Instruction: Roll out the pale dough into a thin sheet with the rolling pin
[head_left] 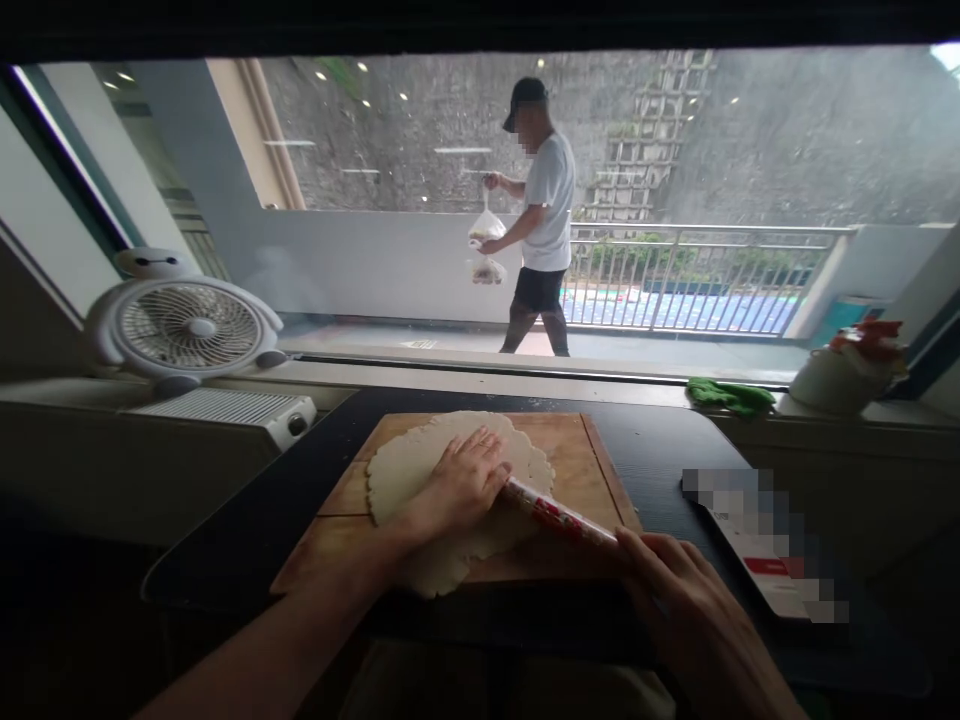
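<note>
Both hands are at the rolling pin (562, 518), one at each end. It lies slantwise in front of the person, its long axis running from the far left, over the dough, to the near right, past the right part of the board. Its far end goes in at the thumb side of the left hand (471, 478), which is palm down with the fingers nearly straight and close together; whether that palm bears on the pin or on the dough is hidden. Around the near end the right hand (679, 575) is curled, by the board's near right corner, though its fingertips cannot be made out.

Beneath the left hand spreads the dough (409, 465), a flat, ragged-edged sheet. Most of it lies left of the pin, so the left hand is the nearer one to it; the right hand is off to its right. Its near edge reaches the near edge of the wooden board (581, 447), which rests on a dark table (660, 430). Farther right is a flat object (757, 540), partly blurred. Beyond the table, a fan (199, 325) stands left and a green cloth (729, 396) lies right.
</note>
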